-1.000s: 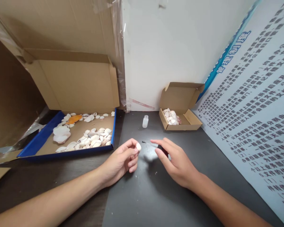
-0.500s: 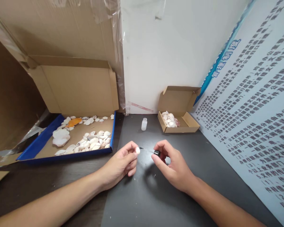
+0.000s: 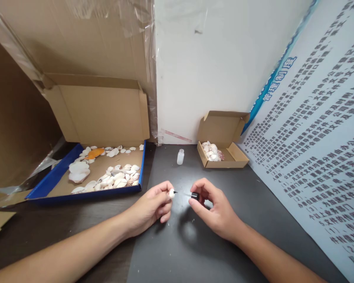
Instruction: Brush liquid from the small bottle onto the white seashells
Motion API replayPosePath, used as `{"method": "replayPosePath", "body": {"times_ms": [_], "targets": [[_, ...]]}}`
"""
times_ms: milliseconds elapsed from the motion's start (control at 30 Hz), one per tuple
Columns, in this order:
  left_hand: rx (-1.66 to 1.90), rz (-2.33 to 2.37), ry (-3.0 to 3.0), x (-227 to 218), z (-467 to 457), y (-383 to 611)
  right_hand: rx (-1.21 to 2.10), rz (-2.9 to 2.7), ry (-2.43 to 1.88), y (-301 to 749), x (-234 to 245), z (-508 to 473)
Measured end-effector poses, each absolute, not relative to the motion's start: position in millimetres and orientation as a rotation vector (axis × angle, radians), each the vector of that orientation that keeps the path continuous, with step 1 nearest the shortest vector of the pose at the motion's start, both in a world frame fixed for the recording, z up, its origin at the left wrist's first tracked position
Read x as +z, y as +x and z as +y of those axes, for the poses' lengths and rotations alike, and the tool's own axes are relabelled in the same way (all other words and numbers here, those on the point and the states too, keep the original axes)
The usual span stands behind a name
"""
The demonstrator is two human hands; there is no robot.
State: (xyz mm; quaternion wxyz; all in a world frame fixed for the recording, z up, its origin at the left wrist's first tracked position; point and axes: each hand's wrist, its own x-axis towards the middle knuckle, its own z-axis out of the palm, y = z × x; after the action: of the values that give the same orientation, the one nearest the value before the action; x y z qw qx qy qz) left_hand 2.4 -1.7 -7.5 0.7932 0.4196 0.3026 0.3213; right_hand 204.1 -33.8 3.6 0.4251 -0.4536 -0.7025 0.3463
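My left hand (image 3: 156,204) pinches a small white shell (image 3: 171,193) between thumb and fingertips. Across from it, my right hand (image 3: 212,206) grips the black cap of a small brush (image 3: 195,195). The brush's thin clear stem points left, and its dark tip is at the shell's right side. Beyond both hands, an uncapped small bottle (image 3: 180,158) with whitish contents stands upright on the dark table.
At left lies a blue-edged cardboard box (image 3: 44,182), lid raised, holding many white shells and an orange one (image 3: 94,153). A smaller open cardboard box (image 3: 227,163) with shells stands at the back right. A printed poster (image 3: 318,157) borders the right side.
The brush tip has come down from above the shell to its right side, and the cap is tilted more to the side. The whole view has shifted slightly.
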Motion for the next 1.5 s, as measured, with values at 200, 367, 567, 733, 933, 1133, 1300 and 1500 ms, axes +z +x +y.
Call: {"method": "replayPosePath", "body": {"times_ms": [200,367,567,733,933,1133,1300,1500], "targets": [[0.709,0.656,0.867,-4.0,-3.2,2.8,0.823,-1.75,-1.112,204.3,3.8,-35.9],[0.691,0.665,0.859,-3.0,-3.1,3.4,0.784,-1.791,-1.158,205.3,5.3,-35.4],[0.669,0.649,0.852,-2.6,-1.8,3.1,0.787,-1.793,-1.136,204.5,5.6,-35.5],[0.669,0.643,0.861,-2.5,-2.7,2.3,0.825,-1.762,-1.089,203.5,8.0,-38.1],[0.666,0.62,0.884,-1.7,-2.8,2.4,0.881,-1.724,-1.105,202.1,8.1,-38.5],[0.663,0.61,0.899,-3.8,-2.4,2.0,0.851,-1.759,-1.111,203.3,5.8,-38.4],[0.674,0.608,0.892,-6.2,-1.2,1.6,0.851,-1.746,-1.08,203.0,3.9,-38.5],[0.645,0.592,0.929,-7.9,-0.4,1.1,0.79,-1.732,-1.058,202.6,3.2,-37.4]]}}
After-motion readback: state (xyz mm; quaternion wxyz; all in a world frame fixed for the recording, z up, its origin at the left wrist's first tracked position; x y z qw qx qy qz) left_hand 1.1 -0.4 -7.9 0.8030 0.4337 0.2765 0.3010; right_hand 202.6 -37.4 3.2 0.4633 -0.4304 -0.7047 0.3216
